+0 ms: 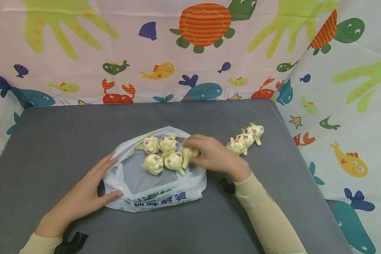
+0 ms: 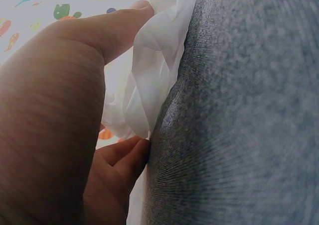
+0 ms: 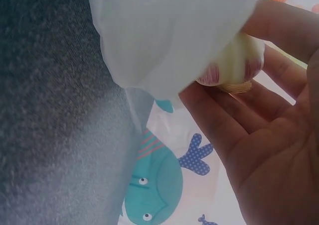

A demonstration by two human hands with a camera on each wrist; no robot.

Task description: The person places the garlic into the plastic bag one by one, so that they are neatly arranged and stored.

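Observation:
A white plastic bag (image 1: pixel 190 190) with blue and green print lies on the table, its mouth spread wide. Several pale garlic bulbs (image 1: pixel 153 164) with purple patches lie inside it. At the bag's right rim, my right hand (image 1: pixel 214 153) pinches another garlic bulb (image 1: pixel 189 155) between thumb and fingers; in the right wrist view this bulb (image 3: pixel 229 65) shows partly behind the bag's side. My left hand (image 1: pixel 82 192) touches the bag's left side, thumb at the front and fingers spread toward the back. The left wrist view shows its thumb (image 2: pixel 124 28) against the plastic (image 2: pixel 154 51).
More garlic bulbs (image 1: pixel 246 139) lie in a slanted row on the grey table (image 1: pixel 66 134), beyond my right hand. A printed sea-animal cloth (image 1: pixel 127 46) hangs behind the table and along its right side. Black straps (image 1: pixel 71 243) show near both wrists.

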